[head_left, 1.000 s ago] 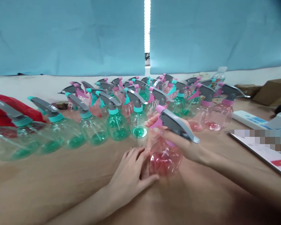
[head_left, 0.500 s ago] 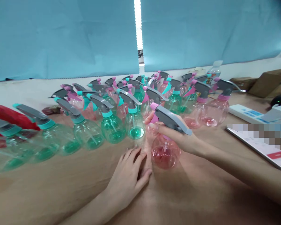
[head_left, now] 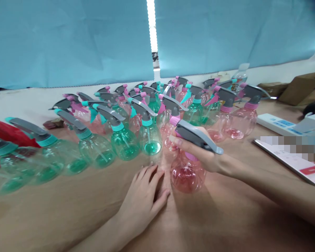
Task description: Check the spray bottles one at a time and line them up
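Note:
My right hand (head_left: 199,148) is wrapped round the neck and trigger head of a pink spray bottle (head_left: 187,176), which has a grey top and a pink nozzle. The bottle is upright, its nozzle facing away to the left. Flat on the wooden table (head_left: 76,213), with fingers stretched, my left hand (head_left: 144,196) rests empty, left of that bottle. Just beyond its fingertips stand a clear green spray bottle (head_left: 150,140) and a deeper green spray bottle (head_left: 124,143), both with turquoise collars.
Several more green and pink spray bottles crowd the back. A phone or tablet (head_left: 283,157) and a white device (head_left: 275,122) lie on the right, with a cardboard box (head_left: 299,87) behind. Something red (head_left: 13,133) is at far left. A blue sheet (head_left: 68,42) hangs behind.
My right hand and the pink spray bottle have shifted slightly right and nearer to me. My left hand has stayed in place. The view has moved a little.

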`<control>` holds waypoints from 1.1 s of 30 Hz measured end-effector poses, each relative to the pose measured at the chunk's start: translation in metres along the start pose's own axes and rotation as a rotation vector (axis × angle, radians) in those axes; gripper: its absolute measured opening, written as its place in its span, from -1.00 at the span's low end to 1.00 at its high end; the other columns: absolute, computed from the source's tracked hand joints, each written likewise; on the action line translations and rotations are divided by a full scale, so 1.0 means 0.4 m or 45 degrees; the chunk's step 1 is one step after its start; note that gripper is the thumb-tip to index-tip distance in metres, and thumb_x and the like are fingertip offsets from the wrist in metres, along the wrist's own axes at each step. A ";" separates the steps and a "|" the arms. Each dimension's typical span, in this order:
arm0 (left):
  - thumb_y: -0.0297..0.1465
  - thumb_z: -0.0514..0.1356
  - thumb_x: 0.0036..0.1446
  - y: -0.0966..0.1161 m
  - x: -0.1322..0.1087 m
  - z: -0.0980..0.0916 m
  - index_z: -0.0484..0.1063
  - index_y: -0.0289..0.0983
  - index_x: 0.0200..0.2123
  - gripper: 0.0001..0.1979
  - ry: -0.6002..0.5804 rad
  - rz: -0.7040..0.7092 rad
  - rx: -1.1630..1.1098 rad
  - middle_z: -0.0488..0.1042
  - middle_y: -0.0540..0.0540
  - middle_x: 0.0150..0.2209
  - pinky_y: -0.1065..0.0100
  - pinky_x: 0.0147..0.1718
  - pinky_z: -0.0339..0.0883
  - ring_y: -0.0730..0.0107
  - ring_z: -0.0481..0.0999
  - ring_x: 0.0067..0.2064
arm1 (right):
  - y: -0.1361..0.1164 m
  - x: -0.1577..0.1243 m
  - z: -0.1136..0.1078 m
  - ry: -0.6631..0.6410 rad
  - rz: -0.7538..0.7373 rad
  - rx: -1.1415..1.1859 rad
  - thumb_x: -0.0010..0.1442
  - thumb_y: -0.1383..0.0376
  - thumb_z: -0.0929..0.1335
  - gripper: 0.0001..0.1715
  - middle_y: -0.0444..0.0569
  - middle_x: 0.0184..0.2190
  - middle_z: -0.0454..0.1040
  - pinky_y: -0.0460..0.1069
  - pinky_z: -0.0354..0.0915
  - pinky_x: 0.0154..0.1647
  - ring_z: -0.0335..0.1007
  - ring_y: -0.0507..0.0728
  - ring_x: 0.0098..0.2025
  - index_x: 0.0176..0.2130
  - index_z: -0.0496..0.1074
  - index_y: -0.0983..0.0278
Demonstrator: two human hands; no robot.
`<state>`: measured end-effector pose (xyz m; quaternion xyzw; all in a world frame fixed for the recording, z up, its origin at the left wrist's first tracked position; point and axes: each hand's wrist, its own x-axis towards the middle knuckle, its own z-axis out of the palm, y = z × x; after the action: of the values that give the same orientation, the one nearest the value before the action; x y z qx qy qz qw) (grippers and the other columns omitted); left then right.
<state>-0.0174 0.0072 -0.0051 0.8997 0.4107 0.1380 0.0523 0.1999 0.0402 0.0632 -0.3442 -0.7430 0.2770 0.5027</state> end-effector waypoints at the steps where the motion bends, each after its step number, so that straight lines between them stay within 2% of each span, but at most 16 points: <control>1: -0.27 0.11 0.26 0.000 0.000 -0.001 0.30 -0.25 0.12 -0.62 -0.005 -0.003 -0.001 0.33 -0.24 0.15 -0.07 0.09 0.21 -0.01 0.28 0.17 | 0.001 0.001 0.000 -0.015 -0.002 0.013 0.25 0.15 0.34 -0.67 -0.25 -0.57 0.13 -0.08 -0.02 -0.57 0.01 -0.06 -0.55 -0.46 0.21 0.23; 4: -0.28 0.11 0.26 0.002 0.001 -0.003 0.28 -0.25 0.13 -0.60 -0.014 -0.007 -0.008 0.32 -0.25 0.16 -0.07 0.09 0.20 -0.01 0.27 0.17 | 0.009 0.006 0.005 -0.069 0.025 0.094 0.24 0.14 0.34 -0.79 -0.23 -0.52 0.24 -0.07 0.12 -0.46 0.11 -0.03 -0.51 -0.33 0.35 0.21; 7: -0.29 0.11 0.26 0.002 0.003 -0.004 0.28 -0.26 0.13 -0.60 -0.019 -0.006 -0.017 0.32 -0.26 0.16 -0.06 0.08 0.21 -0.02 0.27 0.18 | 0.017 0.006 0.013 0.002 0.054 0.161 0.24 0.13 0.34 -0.81 -0.17 -0.39 0.39 -0.01 0.26 -0.27 0.28 0.02 -0.39 -0.22 0.40 0.19; 10: -0.29 0.10 0.27 0.003 0.003 -0.004 0.28 -0.23 0.13 -0.62 -0.014 0.000 -0.022 0.32 -0.24 0.16 -0.07 0.08 0.21 -0.02 0.27 0.18 | 0.019 0.003 0.021 0.053 0.076 0.210 0.22 0.16 0.36 -0.80 -0.10 -0.21 0.47 0.06 0.30 -0.09 0.39 0.09 -0.19 -0.15 0.41 0.17; 12: -0.28 0.11 0.27 0.003 0.003 -0.004 0.28 -0.22 0.13 -0.62 -0.004 0.004 -0.022 0.32 -0.24 0.16 -0.06 0.08 0.21 -0.02 0.27 0.17 | 0.018 0.000 0.023 0.060 0.106 0.213 0.22 0.16 0.36 -0.77 -0.08 -0.18 0.48 0.09 0.31 -0.05 0.41 0.12 -0.14 -0.12 0.43 0.17; 18: -0.29 0.12 0.26 0.006 0.002 -0.006 0.29 -0.26 0.12 -0.62 -0.026 -0.017 -0.008 0.32 -0.26 0.16 -0.05 0.08 0.21 -0.02 0.27 0.17 | 0.018 -0.003 0.026 0.094 0.125 0.171 0.20 0.22 0.38 -0.79 -0.12 -0.25 0.50 0.06 0.32 -0.14 0.40 0.09 -0.24 -0.12 0.44 0.16; 24: -0.29 0.12 0.27 0.006 0.002 -0.006 0.29 -0.27 0.12 -0.62 -0.034 -0.009 -0.009 0.31 -0.26 0.16 -0.07 0.09 0.20 -0.02 0.26 0.18 | 0.017 -0.003 0.025 0.119 0.082 0.103 0.20 0.25 0.39 -0.83 -0.21 -0.34 0.48 -0.05 0.26 -0.35 0.35 0.01 -0.36 -0.15 0.45 0.16; 33: -0.28 0.12 0.26 0.008 0.003 -0.007 0.29 -0.26 0.12 -0.62 -0.023 -0.006 -0.010 0.32 -0.26 0.16 -0.07 0.08 0.21 -0.03 0.28 0.17 | 0.024 -0.006 0.026 0.113 0.081 0.107 0.22 0.22 0.36 -0.84 -0.19 -0.31 0.46 -0.03 0.23 -0.35 0.34 0.02 -0.35 -0.15 0.44 0.13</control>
<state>-0.0152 0.0061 -0.0014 0.8998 0.4118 0.1313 0.0598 0.1928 0.0435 0.0511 -0.3584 -0.6964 0.3081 0.5401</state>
